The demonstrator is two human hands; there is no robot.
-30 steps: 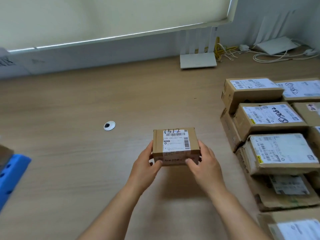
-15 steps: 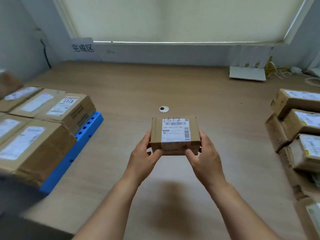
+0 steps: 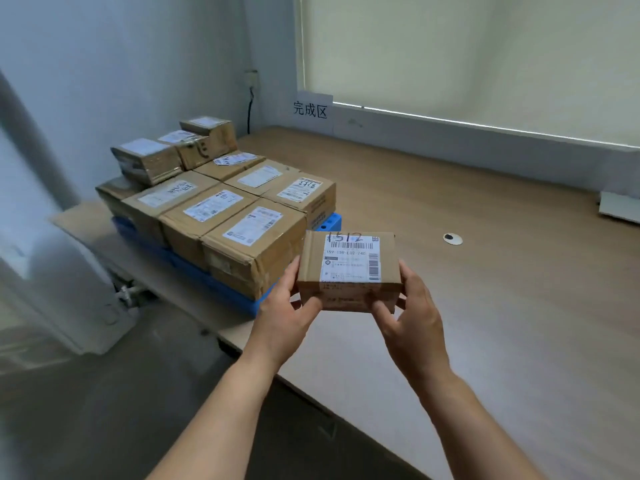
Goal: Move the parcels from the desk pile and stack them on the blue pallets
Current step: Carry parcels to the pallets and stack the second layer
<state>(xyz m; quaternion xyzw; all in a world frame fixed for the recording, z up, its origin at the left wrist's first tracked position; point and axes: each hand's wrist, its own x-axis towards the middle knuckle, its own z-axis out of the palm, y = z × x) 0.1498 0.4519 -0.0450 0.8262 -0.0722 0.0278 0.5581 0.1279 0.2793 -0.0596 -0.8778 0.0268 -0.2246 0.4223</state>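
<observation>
The small cardboard parcel (image 3: 348, 270) is held up off the bench (image 3: 502, 289), level, with its white shipping label facing up and "1512" written by hand along its far edge. Both hands have hold of it. The left hand (image 3: 284, 317) grips the left end, thumb pressed on the near face and fingers curled round the side. The right hand (image 3: 412, 317) grips the right end the same way, thumb on the near face, fingers wrapped round the far side and partly hidden by the box.

Just left of the left hand, and a little beyond it, the blue pallet (image 3: 194, 268) lies on the bench near its front edge. It carries a tight layer of stacked parcels (image 3: 221, 209), all brown with white labels up. The nearest of these boxes (image 3: 252, 251) sits close beside the held parcel, though they look apart. Farther left, three smaller boxes (image 3: 149, 161) rest on top of that layer, against the wall.

Beyond the right hand a round cable hole cover (image 3: 452, 239) sits flat in the bench top. Farther off, ahead of both hands, a paper sign (image 3: 310, 109) with printed characters is fixed below the window blind (image 3: 485, 57). A white device (image 3: 620, 206) shows at the far right edge. Below the left forearm is the dark floor (image 3: 104, 410).
</observation>
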